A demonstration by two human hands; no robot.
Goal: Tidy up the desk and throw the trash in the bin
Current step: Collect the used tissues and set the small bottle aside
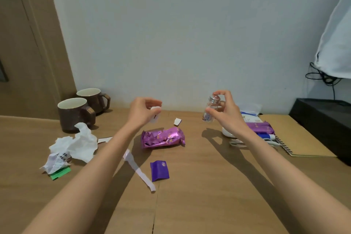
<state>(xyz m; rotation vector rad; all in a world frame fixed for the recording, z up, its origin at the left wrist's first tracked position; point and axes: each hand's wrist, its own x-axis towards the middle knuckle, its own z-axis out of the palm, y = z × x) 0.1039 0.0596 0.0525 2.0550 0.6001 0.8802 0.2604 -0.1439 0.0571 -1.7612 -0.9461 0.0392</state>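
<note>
Left hand (143,111) pinches a small white object (155,115); right hand (226,110) grips a clear bottle (210,109). Purple wrapper (163,137), crumpled paper (76,143) and two mugs (76,113) lie on the desk (199,195).

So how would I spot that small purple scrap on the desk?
Start at the wooden desk, front middle. Nearer the camera than the shiny crumpled packet lies the purple scrap: flat, darker, smaller, just right of a white paper strip.
</note>
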